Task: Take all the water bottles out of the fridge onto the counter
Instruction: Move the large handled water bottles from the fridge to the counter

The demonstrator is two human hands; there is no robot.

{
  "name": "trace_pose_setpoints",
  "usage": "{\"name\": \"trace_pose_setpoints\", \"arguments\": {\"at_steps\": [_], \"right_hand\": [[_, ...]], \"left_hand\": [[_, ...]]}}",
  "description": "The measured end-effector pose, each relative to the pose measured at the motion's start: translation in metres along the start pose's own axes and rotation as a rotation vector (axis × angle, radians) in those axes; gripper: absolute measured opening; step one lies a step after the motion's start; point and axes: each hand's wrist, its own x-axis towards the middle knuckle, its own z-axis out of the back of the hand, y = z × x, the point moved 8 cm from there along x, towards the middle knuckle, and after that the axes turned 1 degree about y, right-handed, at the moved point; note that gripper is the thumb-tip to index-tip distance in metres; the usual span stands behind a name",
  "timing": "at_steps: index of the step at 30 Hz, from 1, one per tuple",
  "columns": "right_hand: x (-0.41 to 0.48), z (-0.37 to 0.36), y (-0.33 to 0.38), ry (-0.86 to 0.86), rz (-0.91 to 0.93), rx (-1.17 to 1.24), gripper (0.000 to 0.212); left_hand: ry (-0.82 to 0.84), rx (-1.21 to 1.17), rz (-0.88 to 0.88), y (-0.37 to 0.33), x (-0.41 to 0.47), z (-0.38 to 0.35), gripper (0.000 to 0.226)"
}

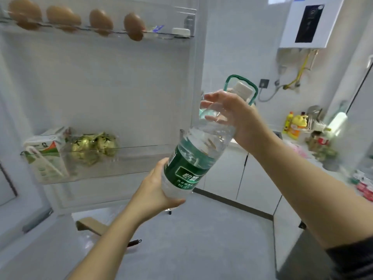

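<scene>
Your right hand (236, 116) grips the water bottle (198, 147) at its shoulder; your left hand (159, 188) cups its base, tilted toward one o'clock beside the fridge door (113, 93). At three o'clock, the cluttered counter (331, 170) runs under a wall heater (308, 21).

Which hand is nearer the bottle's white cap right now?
Right. The right hand grips the water bottle at its shoulder, just below the white cap. The left hand cups the base, at the far end from the cap.

Both hands closed in grips, left hand (157, 190) low, right hand (232, 116) raised
</scene>
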Motion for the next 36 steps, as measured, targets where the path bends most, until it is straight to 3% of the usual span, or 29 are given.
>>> {"name": "trace_pose_setpoints", "arguments": {"at_steps": [4,12,15,21,25,27,29,36], "right_hand": [[-0.009,0.053,-0.002,0.053,-0.027,-0.040,0.035],[-0.048,0.172,-0.014,-0.282,-0.020,-0.030,0.012],[-0.062,0.209,-0.021,-0.356,-0.028,-0.035,0.018],[-0.092,0.288,-0.014,-0.511,0.038,-0.087,0.015],[-0.106,0.352,-0.004,-0.568,0.083,0.021,0.014],[-0.113,0.391,0.001,-0.625,0.062,-0.055,0.016],[-0.120,0.425,0.004,-0.634,0.030,-0.125,0.005],[-0.152,0.518,0.007,-0.679,-0.050,-0.146,0.012]], "left_hand": [[0.233,-0.077,-0.064,-0.017,0.032,-0.054,0.099],[0.552,-0.141,-0.167,-0.045,0.076,-0.166,0.092],[0.634,-0.144,-0.176,-0.050,0.089,-0.206,0.094],[0.708,-0.159,-0.231,-0.078,0.119,-0.279,0.094],[0.686,-0.190,-0.255,-0.115,0.135,-0.342,0.105],[0.676,-0.220,-0.256,-0.134,0.138,-0.376,0.104],[0.684,-0.248,-0.252,-0.149,0.141,-0.412,0.099],[0.717,-0.241,-0.263,-0.186,0.156,-0.509,0.099]]}}
